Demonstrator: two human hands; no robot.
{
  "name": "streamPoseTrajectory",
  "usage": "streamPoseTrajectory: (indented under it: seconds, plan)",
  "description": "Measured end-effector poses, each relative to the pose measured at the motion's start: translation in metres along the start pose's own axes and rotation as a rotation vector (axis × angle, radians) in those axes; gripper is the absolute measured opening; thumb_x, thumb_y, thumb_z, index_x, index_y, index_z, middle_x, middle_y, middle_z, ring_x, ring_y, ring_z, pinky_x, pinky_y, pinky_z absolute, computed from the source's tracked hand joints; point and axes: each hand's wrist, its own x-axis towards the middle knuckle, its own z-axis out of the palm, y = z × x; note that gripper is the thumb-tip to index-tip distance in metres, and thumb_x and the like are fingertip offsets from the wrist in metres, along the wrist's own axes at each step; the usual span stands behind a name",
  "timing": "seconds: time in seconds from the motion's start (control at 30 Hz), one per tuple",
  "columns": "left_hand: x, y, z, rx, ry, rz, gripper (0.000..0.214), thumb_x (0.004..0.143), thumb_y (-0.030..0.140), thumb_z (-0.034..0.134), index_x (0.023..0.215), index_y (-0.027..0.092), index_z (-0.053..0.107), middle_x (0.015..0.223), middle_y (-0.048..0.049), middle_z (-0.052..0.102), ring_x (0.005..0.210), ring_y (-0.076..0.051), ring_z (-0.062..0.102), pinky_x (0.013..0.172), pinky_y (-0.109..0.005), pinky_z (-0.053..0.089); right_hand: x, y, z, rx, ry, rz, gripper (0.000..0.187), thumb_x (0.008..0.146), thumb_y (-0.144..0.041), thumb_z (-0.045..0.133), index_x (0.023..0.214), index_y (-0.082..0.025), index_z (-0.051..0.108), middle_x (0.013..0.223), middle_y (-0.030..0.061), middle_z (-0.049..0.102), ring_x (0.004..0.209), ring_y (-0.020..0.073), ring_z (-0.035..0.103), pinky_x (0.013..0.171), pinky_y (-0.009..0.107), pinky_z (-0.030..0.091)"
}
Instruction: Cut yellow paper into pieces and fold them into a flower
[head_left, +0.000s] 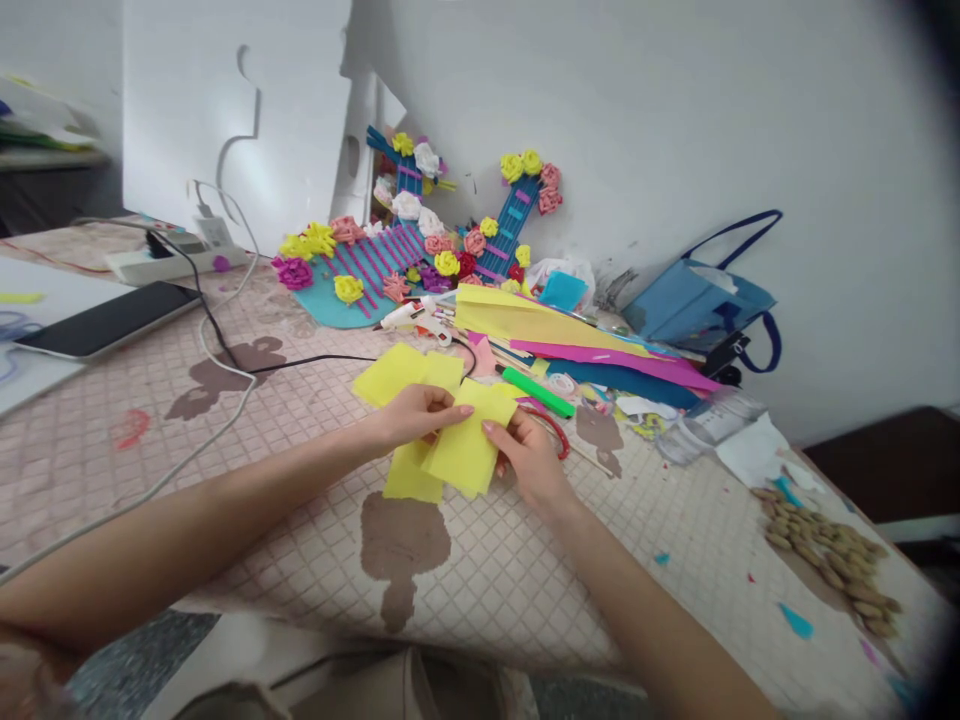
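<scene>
Between my hands is a small stack of yellow paper pieces (466, 445), held above the table. My left hand (421, 412) pinches its upper left edge, the thumb lying on top. On the other side, my right hand (529, 450) grips the right edge between thumb and fingers. More yellow paper sheets (394, 372) lie on the table behind and beneath the stack. Close by on the right are a green marker (536, 391) and a red scissors-like handle (556, 432), partly hidden by my right hand.
Behind sit a white glue gun (416, 315), folded colored paper (547, 318) and a flower-covered blue craft piece (360, 270). A tablet (109, 318) and white cable (225, 420) lie left. Peanuts (825, 555) are at right, near a blue bag (697, 300).
</scene>
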Motion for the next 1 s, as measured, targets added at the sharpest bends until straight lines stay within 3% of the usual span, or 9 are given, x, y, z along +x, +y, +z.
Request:
streamPoseTrajectory:
  seconds: [0.17,0.43,1.0]
  plan:
    - [-0.0002,-0.0035,0.0012,-0.026,-0.091,-0.006,0.038,0.062,0.045,0.073,0.064,0.013,0.053,0.055,0.0032,0.051,0.047,-0.006,0.044,0.042,-0.018,0.028,0.0014,-0.0027,-0.0017,0.037,0.054,-0.039,0.030,0.073,-0.037,0.066,0.095,-0.018,0.060,0.077,0.0009,0.063,0.050,0.0086,0.049,0.035,0.018,0.037]
    - [0.0023,-0.0025,-0.0016,-0.068,-0.012,0.012,0.034,0.064,0.041,0.072,0.065,0.012,0.056,0.054,0.0029,0.052,0.048,-0.006,0.045,0.043,-0.018,0.031,-0.0025,-0.0021,-0.0004,-0.050,-0.155,0.096,0.032,0.071,-0.040,0.068,0.089,-0.015,0.060,0.062,-0.0028,0.057,0.042,0.0057,0.044,0.033,0.016,0.034]
    - [0.0025,-0.0025,-0.0040,-0.055,0.000,-0.024,0.034,0.065,0.042,0.072,0.067,0.011,0.059,0.058,0.0011,0.054,0.050,-0.007,0.047,0.045,-0.018,0.034,-0.0018,-0.0010,0.0001,-0.012,-0.117,0.112,0.030,0.068,-0.039,0.071,0.084,-0.017,0.059,0.062,-0.0031,0.059,0.042,0.0068,0.048,0.034,0.018,0.037]
